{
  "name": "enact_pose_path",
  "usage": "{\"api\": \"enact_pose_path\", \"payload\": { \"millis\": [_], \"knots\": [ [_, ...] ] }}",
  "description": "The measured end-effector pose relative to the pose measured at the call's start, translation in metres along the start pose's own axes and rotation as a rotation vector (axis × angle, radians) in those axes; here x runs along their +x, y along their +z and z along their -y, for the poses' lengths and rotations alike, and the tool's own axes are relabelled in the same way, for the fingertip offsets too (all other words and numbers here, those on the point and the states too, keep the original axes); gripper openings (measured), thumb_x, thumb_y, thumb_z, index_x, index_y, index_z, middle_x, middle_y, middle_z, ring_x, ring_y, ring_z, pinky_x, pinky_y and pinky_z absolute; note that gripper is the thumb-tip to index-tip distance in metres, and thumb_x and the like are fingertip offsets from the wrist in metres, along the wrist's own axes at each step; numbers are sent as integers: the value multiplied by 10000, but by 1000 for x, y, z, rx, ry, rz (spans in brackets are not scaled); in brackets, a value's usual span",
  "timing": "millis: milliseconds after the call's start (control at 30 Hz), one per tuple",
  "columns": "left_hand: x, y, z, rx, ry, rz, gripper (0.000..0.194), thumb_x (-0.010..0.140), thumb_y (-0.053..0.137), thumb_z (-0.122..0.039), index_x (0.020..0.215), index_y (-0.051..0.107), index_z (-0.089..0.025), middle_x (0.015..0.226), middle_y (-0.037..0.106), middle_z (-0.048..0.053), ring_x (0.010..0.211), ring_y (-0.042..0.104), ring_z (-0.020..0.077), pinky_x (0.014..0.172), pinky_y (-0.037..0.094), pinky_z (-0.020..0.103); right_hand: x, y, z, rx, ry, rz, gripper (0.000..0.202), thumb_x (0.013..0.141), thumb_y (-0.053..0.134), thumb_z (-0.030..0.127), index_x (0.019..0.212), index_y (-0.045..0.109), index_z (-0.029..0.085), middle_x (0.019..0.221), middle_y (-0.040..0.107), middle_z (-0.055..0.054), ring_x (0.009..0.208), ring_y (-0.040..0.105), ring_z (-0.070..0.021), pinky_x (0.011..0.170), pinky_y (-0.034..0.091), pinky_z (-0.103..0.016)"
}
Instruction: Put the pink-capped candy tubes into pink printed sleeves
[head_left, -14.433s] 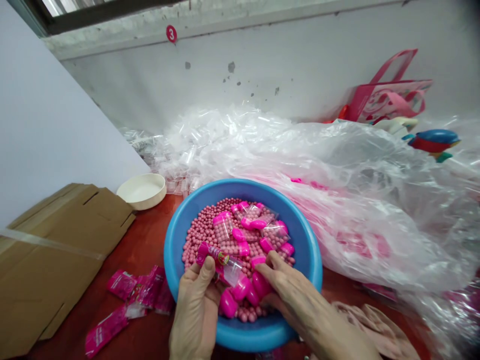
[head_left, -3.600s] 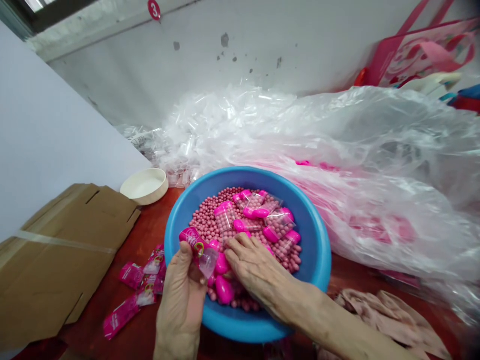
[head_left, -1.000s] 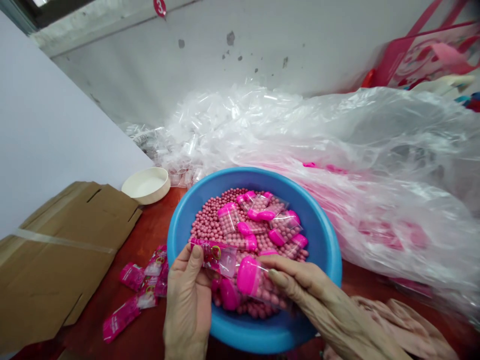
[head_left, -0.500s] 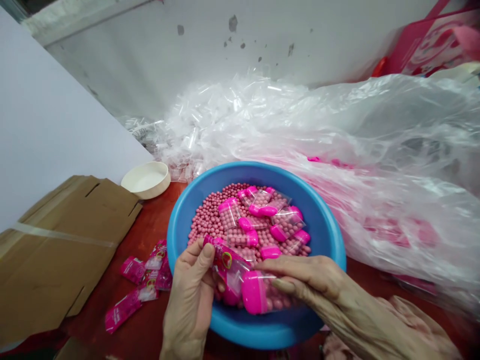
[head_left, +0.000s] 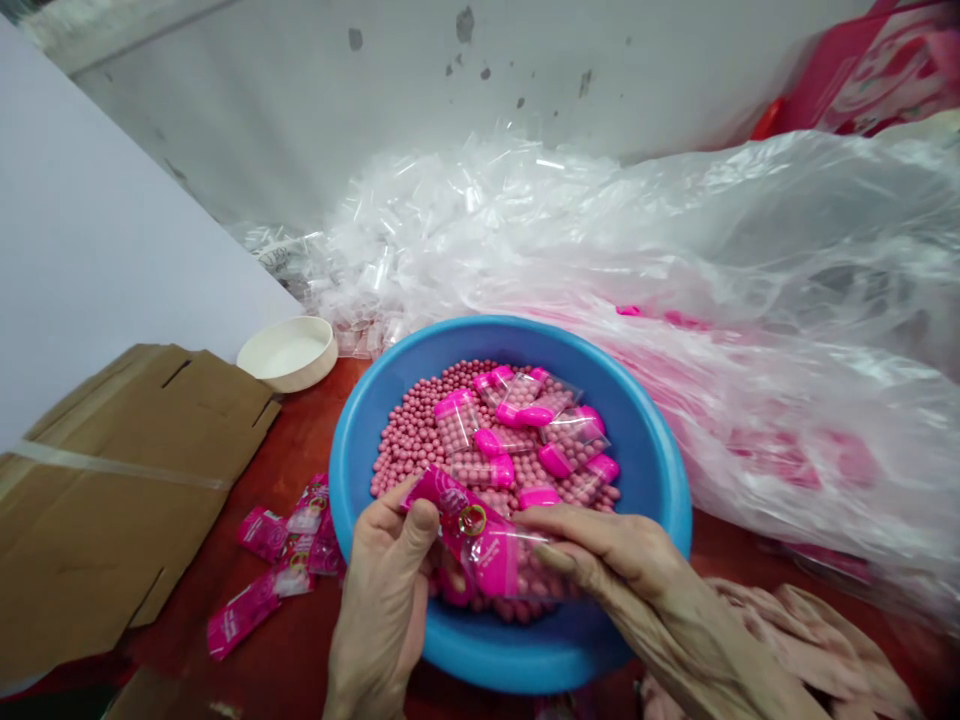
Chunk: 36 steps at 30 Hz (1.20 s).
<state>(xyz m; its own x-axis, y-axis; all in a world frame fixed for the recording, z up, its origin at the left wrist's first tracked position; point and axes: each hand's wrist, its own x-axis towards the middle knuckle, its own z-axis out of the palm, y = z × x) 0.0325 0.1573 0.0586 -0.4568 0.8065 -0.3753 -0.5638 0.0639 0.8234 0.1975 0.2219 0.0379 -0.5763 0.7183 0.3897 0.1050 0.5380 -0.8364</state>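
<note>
My left hand pinches the top end of a pink printed plastic sleeve over the near side of a blue basin. My right hand grips the bottom of a clear container of pink balls, its pink cap pointing left. The cap shows through the clear part of the sleeve, so the container sits at least partly inside. Below them, loose pink balls fill the basin. Several pink-capped containers lie on these balls.
Pink printed sleeves lie left of the basin on the red table, beside flattened cardboard. A white round lid sits behind. Clear plastic bags and a heap of clear containers fill the back and right.
The pink-capped container has slid left into the printed sleeve, so its cap is now covered by it. My right hand has followed slightly left. My left hand keeps its hold on the sleeve.
</note>
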Motion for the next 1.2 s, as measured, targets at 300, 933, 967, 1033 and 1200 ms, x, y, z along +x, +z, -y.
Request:
{"api": "enact_pose_path", "payload": {
  "millis": [300, 933, 967, 1033, 1200],
  "knots": [
    [-2, 5, 2, 36, -1, 96, 277, 530, 836, -109, 788, 744, -150, 769, 766, 59, 692, 682, 175, 673, 555, 270, -1, 13, 10, -126, -58, -159, 185, 911, 503, 210, 1014, 649, 164, 856, 742, -25, 722, 707, -100, 669, 542, -117],
    [-2, 8, 1, -12, 61, 95, 363, 564, 803, -35, 887, 740, -189, 816, 775, 46, 706, 703, 139, 679, 561, 197, -21, 38, 12, -379, -6, -114, 399, 937, 448, 299, 1289, 412, 115, 1108, 676, -102, 1001, 659, -146, 890, 507, -189],
    [-2, 8, 1, -11, 69, 98, 362, 561, 803, -28, 878, 742, -192, 817, 776, 41, 709, 704, 138, 674, 561, 190, -21, 38, 12, -378, 5, -109, 410, 937, 449, 272, 1312, 388, 120, 1136, 667, -97, 1026, 649, -141, 909, 495, -190],
    [-2, 9, 2, -7, 83, 106, 364, 565, 796, -13, 875, 744, -195, 832, 777, 37, 719, 707, 137, 664, 561, 178, -20, 37, 14, -369, 13, -97, 469, 935, 453, 259, 1368, 325, 133, 1221, 629, -91, 1091, 616, -138, 948, 468, -199],
    [-4, 10, 4, -20, 77, 131, 360, 570, 792, -13, 877, 745, -195, 841, 775, 45, 735, 710, 149, 669, 563, 189, -20, 33, 17, -283, -12, -88, 495, 946, 431, 232, 1414, 271, 203, 1322, 560, -45, 1164, 560, -115, 992, 426, -197]
  ]
}}
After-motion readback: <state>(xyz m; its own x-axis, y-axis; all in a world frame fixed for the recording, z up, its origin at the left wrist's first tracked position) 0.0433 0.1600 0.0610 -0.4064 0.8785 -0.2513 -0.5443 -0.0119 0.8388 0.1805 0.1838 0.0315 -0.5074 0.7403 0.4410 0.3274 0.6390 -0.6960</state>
